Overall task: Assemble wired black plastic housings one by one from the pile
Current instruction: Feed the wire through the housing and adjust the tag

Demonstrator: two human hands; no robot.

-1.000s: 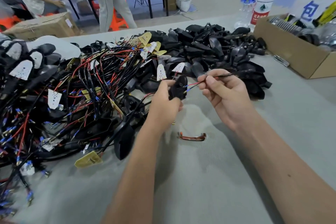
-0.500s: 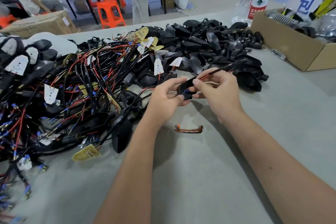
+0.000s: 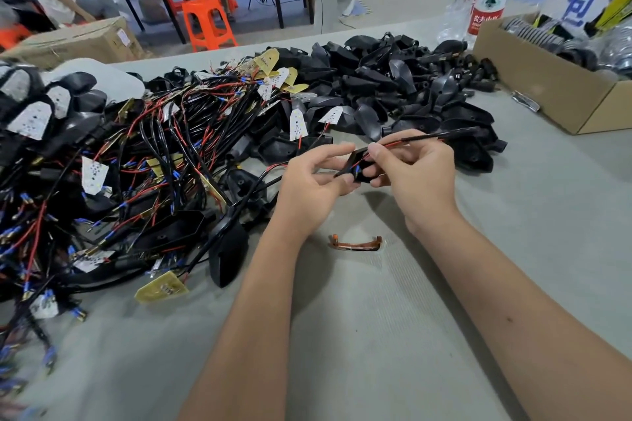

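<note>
Black housing [image 3: 357, 166] sits between both hands above the middle of the tabletop [image 3: 393, 335]. The left hand [image 3: 313, 181] pinches its near side; the right hand [image 3: 415, 169] grips its other end and the sleeved wire [image 3: 427, 137] leading right. A wired pile [image 3: 130, 161] fills the left edge, bare housings [image 3: 393, 85] the far edge. At the far right corner, a cardboard box [image 3: 547, 85] holds coiled metal parts [image 3: 581, 44].
</note>
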